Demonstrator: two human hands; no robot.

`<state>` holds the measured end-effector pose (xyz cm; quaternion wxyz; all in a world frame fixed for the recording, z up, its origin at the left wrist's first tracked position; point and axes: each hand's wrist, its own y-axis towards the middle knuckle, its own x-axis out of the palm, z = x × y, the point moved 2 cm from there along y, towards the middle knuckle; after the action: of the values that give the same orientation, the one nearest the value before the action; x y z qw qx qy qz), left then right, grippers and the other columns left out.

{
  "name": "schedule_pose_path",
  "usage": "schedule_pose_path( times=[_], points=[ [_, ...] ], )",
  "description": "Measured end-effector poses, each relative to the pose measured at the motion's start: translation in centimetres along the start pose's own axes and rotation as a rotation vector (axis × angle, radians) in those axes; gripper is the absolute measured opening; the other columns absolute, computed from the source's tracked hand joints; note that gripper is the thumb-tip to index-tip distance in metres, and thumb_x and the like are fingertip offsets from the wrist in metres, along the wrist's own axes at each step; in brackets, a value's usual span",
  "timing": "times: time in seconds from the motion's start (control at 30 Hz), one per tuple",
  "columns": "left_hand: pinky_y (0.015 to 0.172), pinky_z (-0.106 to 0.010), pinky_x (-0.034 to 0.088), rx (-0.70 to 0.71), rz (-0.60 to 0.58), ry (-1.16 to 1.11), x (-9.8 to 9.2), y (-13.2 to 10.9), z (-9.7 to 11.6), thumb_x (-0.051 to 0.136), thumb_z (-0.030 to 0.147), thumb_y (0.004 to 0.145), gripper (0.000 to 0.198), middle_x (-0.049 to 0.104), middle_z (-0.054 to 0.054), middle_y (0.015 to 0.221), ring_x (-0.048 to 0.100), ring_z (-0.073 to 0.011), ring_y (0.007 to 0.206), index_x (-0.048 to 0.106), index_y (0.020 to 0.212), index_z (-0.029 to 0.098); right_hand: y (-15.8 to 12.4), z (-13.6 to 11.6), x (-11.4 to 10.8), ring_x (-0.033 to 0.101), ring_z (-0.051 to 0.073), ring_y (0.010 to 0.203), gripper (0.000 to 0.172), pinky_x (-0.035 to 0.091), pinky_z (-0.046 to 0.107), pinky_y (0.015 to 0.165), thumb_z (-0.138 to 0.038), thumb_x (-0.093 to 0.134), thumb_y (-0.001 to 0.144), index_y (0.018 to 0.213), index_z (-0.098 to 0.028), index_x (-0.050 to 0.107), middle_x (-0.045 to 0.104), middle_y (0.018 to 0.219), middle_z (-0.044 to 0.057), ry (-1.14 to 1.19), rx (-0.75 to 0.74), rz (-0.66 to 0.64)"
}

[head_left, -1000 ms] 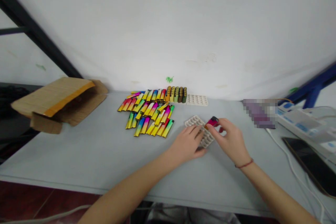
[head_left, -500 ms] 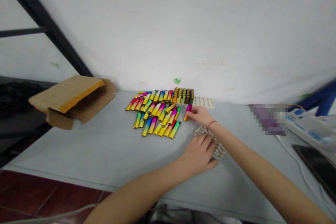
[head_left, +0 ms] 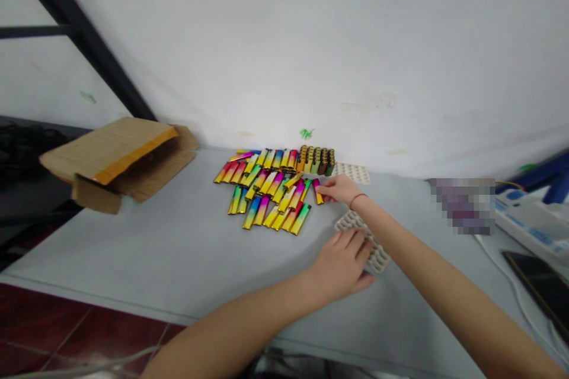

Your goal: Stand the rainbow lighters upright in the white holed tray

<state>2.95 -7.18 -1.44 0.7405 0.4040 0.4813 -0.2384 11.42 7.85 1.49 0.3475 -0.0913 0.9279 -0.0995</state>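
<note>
My right hand (head_left: 340, 188) pinches a purple-and-gold lighter (head_left: 317, 191) between thumb and fingers, just right of the lighters on the table. My left hand (head_left: 344, 260) lies over a pale tray with rows of pockets (head_left: 379, 259), fingers spread and partly hiding it. Many shiny lighters (head_left: 262, 211) in rainbow and gold colours lie in loose rows to the left of my right hand. Behind it stands a block of upright lighters (head_left: 316, 160) with dark gold tops. Beside that block is a second pale pocketed tray (head_left: 353, 172).
An open cardboard box (head_left: 115, 157) lies on its side at the left of the grey table (head_left: 146, 254). To the right are a blurred purple object (head_left: 462, 207), a white power strip (head_left: 528, 216), a dark phone (head_left: 540, 284) and a white cable (head_left: 507, 275). A wall (head_left: 284, 53) closes off the back.
The lighter in my right hand has changed its tilt, its top now leaning left instead of right. My left hand stays on the tray. The whole view has shifted slightly.
</note>
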Motion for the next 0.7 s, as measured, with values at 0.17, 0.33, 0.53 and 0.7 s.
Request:
schedule_pose_path(
  times=[0.17, 0.33, 0.53, 0.7],
  points=[
    [0.108, -0.042, 0.043, -0.005, -0.019, -0.005, -0.1, 0.0, 0.0, 0.057, 0.050, 0.090, 0.061, 0.058, -0.018, 0.140, 0.053, -0.0313, 0.129, 0.056, 0.134, 0.008, -0.1, -0.6, 0.1, 0.060, 0.012, 0.047, 0.034, 0.048, 0.020, 0.049, -0.026, 0.071, 0.085, 0.052, -0.020, 0.069, 0.065, 0.048, 0.000, -0.082, -0.007, 0.015],
    [0.108, -0.042, 0.043, -0.001, -0.023, -0.007, -0.2, 0.1, 0.0, 0.055, 0.049, 0.091, 0.060, 0.058, -0.019, 0.139, 0.053, -0.0309, 0.130, 0.055, 0.134, 0.008, -0.4, -0.8, 0.1, 0.064, 0.015, 0.051, 0.030, 0.048, 0.022, 0.052, -0.029, 0.069, 0.086, 0.058, -0.018, 0.071, 0.067, 0.052, 0.002, -0.171, -0.046, 0.048],
    [0.110, -0.040, 0.042, -0.012, -0.012, 0.024, -1.9, 0.2, -1.3, 0.059, 0.032, 0.091, 0.042, 0.062, -0.015, 0.130, 0.052, -0.0289, 0.128, 0.059, 0.127, 0.010, -6.3, 1.5, -1.4, 0.070, 0.023, 0.083, 0.026, 0.051, 0.032, 0.077, -0.030, 0.052, 0.095, 0.093, -0.016, 0.074, 0.076, 0.087, 0.010, -0.308, -0.151, 0.245],
    [0.097, -0.039, 0.052, -0.177, -0.106, 0.112, -1.7, 0.8, -2.7, 0.046, 0.019, 0.097, 0.031, 0.066, -0.013, 0.121, 0.061, -0.0254, 0.110, 0.062, 0.123, 0.013, -14.6, 6.3, 0.2, 0.065, 0.029, 0.104, 0.035, 0.050, 0.043, 0.095, -0.035, 0.046, 0.100, 0.116, -0.013, 0.067, 0.071, 0.114, 0.016, -0.594, -0.513, 0.416]
  ],
)
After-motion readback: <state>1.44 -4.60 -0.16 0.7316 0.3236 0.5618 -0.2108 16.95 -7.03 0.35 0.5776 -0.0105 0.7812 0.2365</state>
